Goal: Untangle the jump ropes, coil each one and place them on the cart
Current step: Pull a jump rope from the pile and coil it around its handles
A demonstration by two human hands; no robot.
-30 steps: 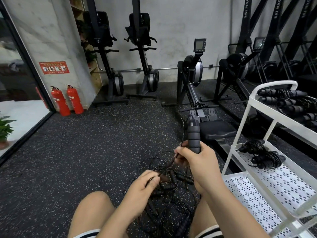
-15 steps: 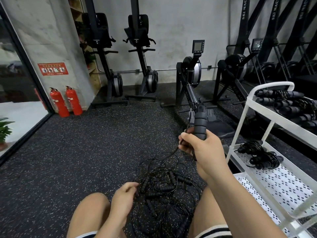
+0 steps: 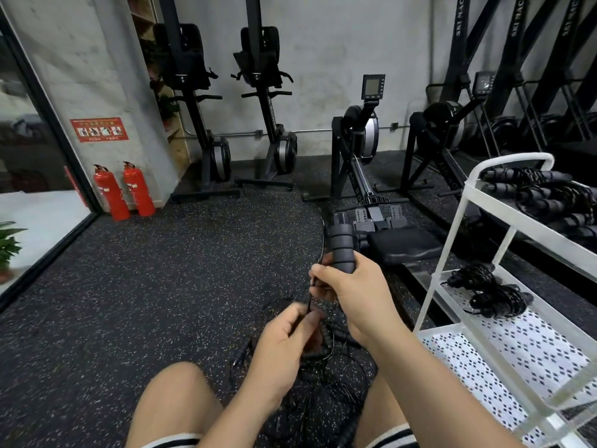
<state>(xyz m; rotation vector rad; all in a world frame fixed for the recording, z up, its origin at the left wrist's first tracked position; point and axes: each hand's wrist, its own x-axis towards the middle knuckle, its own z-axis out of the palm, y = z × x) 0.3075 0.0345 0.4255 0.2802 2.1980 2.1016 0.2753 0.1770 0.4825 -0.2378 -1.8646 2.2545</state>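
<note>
**Item held.** The jump-rope handle point(image 3: 341, 250) stands nearly upright in my right grip point(image 3: 352, 292). The fingers are wrapped fully round its lower half and the ribbed foam top projects up and away from me. Its long axis is close to vertical.

**Deciding relation.** The cord point(image 3: 310, 294) drops from the right grip's fingers, down and toward me, into my left grip point(image 3: 284, 344), which sits just below and slightly left. The left fingers are curled about the cord. Motion blur prevents me from saying whether this is a pinch or a loose guide. Both grips are near each other, with a short run of cord between them.

**Remainder of the rope.** Below the left grip the cord joins the tangle point(image 3: 336, 379) of other handles and cords on the floor point(image 3: 161, 286) between my knees. I judge this rope is not yet free. The slack must be drawn up out of the tangle, along the cord's line, with the left grip nearer the knotting.

**Destination.** The cart point(image 3: 452, 240) stands to my right, nearer the right grip. Coiled ropes point(image 3: 542, 195) already lie on its top shelf, and another bundle point(image 3: 491, 292) on the middle one.

**Obstructions.** The rowing machine seat point(image 3: 403, 244) lies beyond the handle, near the cart's leg. Loose loops could catch adjacent handles as this rope lifts out.
</note>
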